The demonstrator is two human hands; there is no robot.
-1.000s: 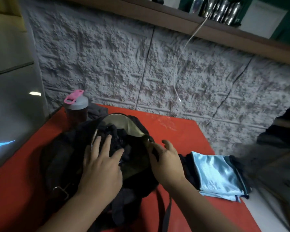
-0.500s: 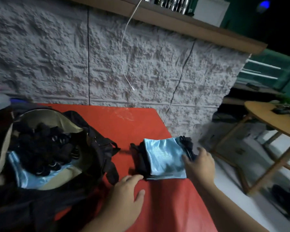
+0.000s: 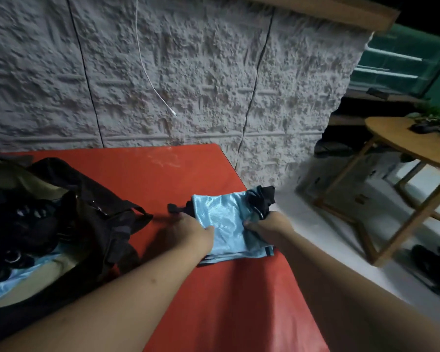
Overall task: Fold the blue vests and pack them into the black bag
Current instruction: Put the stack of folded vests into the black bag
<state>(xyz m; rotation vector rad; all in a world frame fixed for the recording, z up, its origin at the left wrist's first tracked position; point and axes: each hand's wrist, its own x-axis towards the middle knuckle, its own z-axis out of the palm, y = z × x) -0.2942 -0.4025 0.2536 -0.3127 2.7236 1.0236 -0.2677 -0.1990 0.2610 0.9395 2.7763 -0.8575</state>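
Folded vest: a shiny light-blue folded vest (image 3: 225,224) with dark trim is seen lying on the red desk (image 3: 163,174), near the desk's right edge and toward its far corner.
Left hand: the left hand (image 3: 193,231) is placed at the vest's left edge; its thumb is laid over the blue fabric and the other fingers are tucked at or under the edge, so the stack is gripped from the left.
Right hand: the right hand (image 3: 267,224) is set against the vest's right edge, with fingers curled into the fabric where the blue cloth meets the bunched dark trim; the vest is pinched from the right.
Vest relative to hands: the vest is held between the two hands, touched by both, its shiny middle left uncovered; whether it is lifted off the desk cannot be told.
Black bag: the black bag (image 3: 92,207) is found open on the desk's left side, well apart from the held vest; light-blue fabric (image 3: 0,288) and dark straps are seen inside its pale lining.
Background: a rough white textured wall (image 3: 201,72) is seen behind the desk, with a thin white cable (image 3: 150,77) hanging down it.
Side area: a round wooden table (image 3: 401,141) is seen on the floor to the right.
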